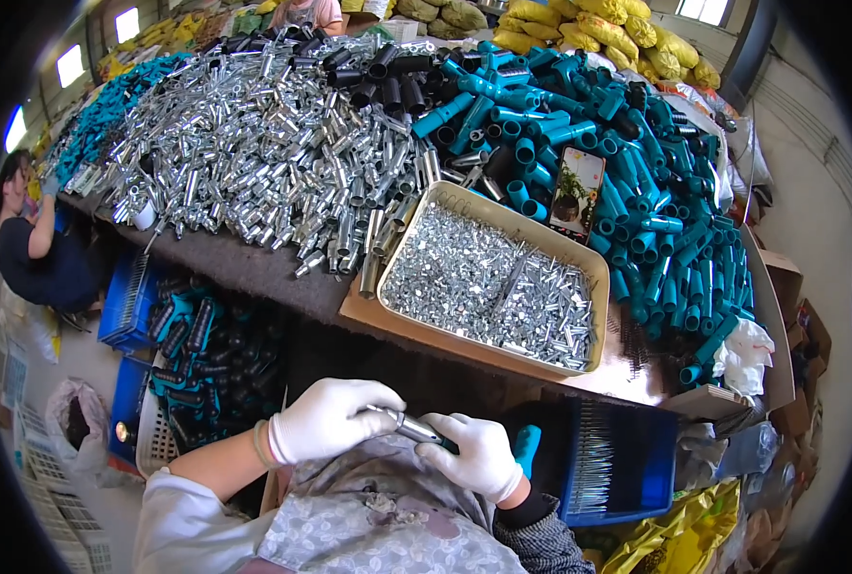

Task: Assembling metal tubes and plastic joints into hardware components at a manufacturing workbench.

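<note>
Above my lap, my two white-gloved hands meet at a shiny metal tubular piece [412, 427] with a dark end. My right hand [478, 457] is closed around the dark end, which its fingers partly hide. My left hand [330, 421] is pinched at the other end, its fingertips on a small silvery bit too small to name. Beyond the hands, on the table edge, stands a cream tray [602, 306] of small metal screws and pins. A teal tube [528, 446] shows just right of my right wrist; what supports it is hidden.
Heaped metal tubular parts [263, 143] and teal plastic handles [674, 239] cover much of the table [244, 253]. A phone [577, 191] leans behind the tray. Blue bins [627, 469] sit below the table edge. Another person [38, 239] works at the far left.
</note>
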Demonstrator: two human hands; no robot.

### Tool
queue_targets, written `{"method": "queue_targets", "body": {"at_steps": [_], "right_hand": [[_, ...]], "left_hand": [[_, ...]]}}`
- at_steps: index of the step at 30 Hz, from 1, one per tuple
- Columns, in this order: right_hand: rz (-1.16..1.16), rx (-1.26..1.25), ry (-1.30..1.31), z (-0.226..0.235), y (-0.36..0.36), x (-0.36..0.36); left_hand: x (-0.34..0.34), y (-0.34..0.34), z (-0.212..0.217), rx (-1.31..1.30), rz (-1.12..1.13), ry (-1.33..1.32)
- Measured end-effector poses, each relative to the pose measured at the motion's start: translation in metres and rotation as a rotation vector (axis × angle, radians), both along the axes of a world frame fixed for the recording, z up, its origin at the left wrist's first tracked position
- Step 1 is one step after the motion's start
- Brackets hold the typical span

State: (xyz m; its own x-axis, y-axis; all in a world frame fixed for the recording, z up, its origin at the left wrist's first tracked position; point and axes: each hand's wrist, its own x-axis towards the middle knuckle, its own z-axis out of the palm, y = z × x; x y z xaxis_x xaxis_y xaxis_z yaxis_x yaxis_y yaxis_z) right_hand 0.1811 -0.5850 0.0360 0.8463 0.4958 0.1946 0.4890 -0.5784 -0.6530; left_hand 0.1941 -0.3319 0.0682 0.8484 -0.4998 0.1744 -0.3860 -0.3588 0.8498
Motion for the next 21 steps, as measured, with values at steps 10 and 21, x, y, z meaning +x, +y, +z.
{"method": "queue_targets", "body": {"at_steps": [10, 21], "right_hand": [[0.080, 0.159, 0.122, 0.000, -0.010, 0.004], [-0.177, 1.965, 0.445, 0.018, -0.020, 0.015]], "left_hand": [[0.004, -0.015, 0.007, 0.070, -0.098, -0.354], [0.009, 0.001, -0.036, 0.187, -0.368, -0.244]]}}
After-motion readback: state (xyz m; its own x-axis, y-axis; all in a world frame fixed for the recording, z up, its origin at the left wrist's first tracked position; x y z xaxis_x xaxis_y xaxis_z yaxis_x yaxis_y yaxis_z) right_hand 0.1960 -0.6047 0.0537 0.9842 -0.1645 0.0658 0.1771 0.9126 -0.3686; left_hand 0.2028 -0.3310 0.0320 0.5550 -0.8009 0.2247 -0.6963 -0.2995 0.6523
